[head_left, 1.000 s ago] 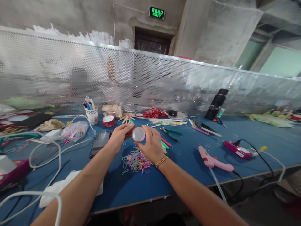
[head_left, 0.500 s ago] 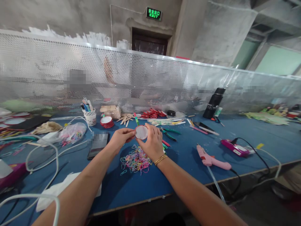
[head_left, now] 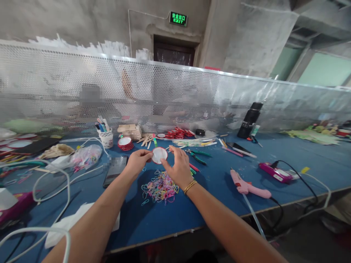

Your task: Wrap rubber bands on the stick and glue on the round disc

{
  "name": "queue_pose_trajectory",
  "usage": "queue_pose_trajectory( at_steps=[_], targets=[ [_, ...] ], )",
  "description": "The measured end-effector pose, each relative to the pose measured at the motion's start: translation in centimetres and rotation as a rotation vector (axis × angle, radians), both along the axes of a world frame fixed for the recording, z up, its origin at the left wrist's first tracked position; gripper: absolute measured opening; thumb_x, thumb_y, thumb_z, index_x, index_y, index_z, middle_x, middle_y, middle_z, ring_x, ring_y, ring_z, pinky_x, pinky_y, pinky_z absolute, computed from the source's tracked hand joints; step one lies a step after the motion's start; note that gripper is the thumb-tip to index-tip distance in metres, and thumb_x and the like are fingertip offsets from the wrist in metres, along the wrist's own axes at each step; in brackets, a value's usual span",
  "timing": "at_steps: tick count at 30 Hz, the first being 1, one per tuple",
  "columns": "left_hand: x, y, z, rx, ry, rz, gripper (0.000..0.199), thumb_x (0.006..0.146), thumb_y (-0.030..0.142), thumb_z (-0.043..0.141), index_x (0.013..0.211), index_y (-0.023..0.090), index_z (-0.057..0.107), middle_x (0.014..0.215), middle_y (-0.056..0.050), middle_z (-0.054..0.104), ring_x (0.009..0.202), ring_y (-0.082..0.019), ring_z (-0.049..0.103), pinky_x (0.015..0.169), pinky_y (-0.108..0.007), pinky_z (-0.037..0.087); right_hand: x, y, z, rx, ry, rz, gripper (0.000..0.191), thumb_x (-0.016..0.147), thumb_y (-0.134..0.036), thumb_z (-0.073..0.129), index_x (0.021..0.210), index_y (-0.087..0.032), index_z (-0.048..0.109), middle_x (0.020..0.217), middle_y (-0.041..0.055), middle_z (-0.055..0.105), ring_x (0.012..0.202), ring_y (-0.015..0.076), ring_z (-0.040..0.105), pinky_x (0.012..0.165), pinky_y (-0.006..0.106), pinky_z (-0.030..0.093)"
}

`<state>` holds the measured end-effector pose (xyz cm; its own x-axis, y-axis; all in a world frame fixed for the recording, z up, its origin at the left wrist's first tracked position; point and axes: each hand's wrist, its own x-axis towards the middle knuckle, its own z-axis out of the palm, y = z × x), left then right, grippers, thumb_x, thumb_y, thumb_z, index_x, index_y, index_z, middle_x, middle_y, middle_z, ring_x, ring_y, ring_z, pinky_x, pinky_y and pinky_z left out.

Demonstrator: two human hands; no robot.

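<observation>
A round white disc with a red rim [head_left: 159,155] is held up over the table, and a green and red stick [head_left: 155,140] shows upright just above it. My left hand [head_left: 137,162] pinches the disc's left edge between thumb and fingertips. At its right side is my right hand [head_left: 179,164], thumb tip over the disc's lower right and fingers apart from the rim. A small pale tip by the right index finger is too small to name. Below both hands lies a pile of colourful small loops [head_left: 161,186].
A pink glue gun [head_left: 248,187] lies at the right, with a purple device [head_left: 275,172] beyond it. Green-handled pliers [head_left: 197,157], red-rimmed discs [head_left: 179,132] and wooden sticks [head_left: 145,140] are behind. A phone [head_left: 115,170], pen cup [head_left: 105,137] and white cable [head_left: 67,182] are left.
The disc has moved slightly left and down with my left hand. My right fingers have come away from its rim and spread.
</observation>
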<state>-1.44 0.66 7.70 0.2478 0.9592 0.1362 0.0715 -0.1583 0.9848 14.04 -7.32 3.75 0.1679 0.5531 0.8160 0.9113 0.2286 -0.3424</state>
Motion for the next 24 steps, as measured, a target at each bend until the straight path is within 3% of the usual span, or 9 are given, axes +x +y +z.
queue_pose_trajectory(
  at_steps=[10,17,24],
  targets=[
    [-0.2,0.6,-0.6,0.113,0.085,0.033,0.017,0.058,0.032,0.074,0.066,0.017,0.071,0.055,-0.001,0.063,0.053,-0.012,0.052,0.051,-0.022,0.034,1.3,0.5,0.0,-0.04,0.073,-0.021,0.022,0.093,-0.034,0.05,0.098,-0.02,0.065,0.092,0.0043,0.068,0.091,0.0183,0.058,0.086,0.032,0.038],
    [-0.4,1.1,-1.0,0.145,0.123,0.01,0.018,0.06,0.033,0.073,0.07,0.018,0.073,0.058,-0.001,0.065,0.053,-0.012,0.052,0.052,-0.022,0.034,1.2,0.3,0.4,-0.114,0.024,-0.066,0.024,0.091,-0.036,0.054,0.078,-0.021,0.067,0.078,0.0021,0.068,0.077,0.0172,0.057,0.077,0.031,0.035],
    [-0.6,1.8,-1.6,0.101,0.136,0.033,0.023,0.061,0.037,0.072,0.072,0.018,0.074,0.054,0.0,0.063,0.046,-0.01,0.048,0.048,-0.022,0.034,1.3,0.2,0.4,-0.108,0.056,-0.078,0.024,0.092,-0.035,0.052,0.079,-0.021,0.067,0.077,0.0013,0.067,0.078,0.0162,0.057,0.078,0.03,0.033]
  ],
)
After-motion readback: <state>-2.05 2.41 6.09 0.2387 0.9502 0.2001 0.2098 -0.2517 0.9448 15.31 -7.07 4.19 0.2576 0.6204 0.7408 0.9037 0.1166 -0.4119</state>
